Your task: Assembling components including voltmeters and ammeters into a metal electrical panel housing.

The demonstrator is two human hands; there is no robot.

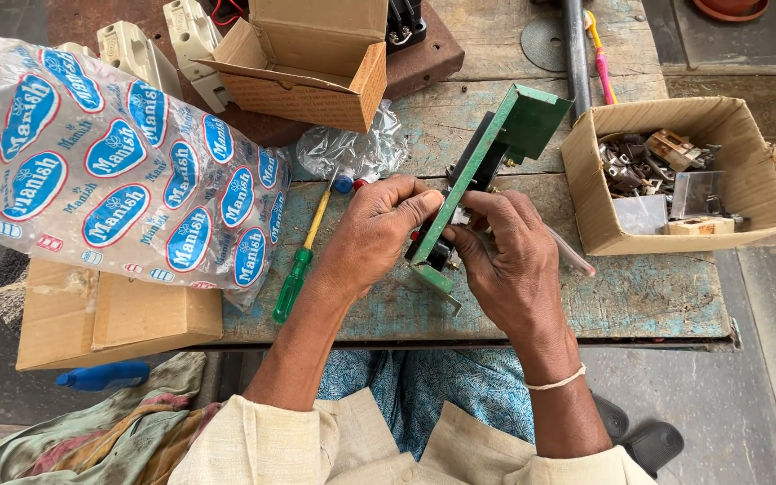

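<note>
Both my left hand (374, 235) and right hand (505, 256) pinch the green metal bracket (487, 171) near the workbench's (639, 296) front edge; bare wood separates it from the cardboard box (586, 193) rightward.

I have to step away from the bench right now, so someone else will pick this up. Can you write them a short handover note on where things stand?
Left hand: fingers pinch the near part of the green metal frame, at the black part mounted on it.
Right hand: grips the same frame from the other side; the frame is tilted, its far end raised.
Green-handled screwdriver lies on the table, left of the hands.
Open cardboard box of small metal parts sits to the right.
Done: the black part sits on the frame.
Left: whether it is fastened cannot be told.
</note>
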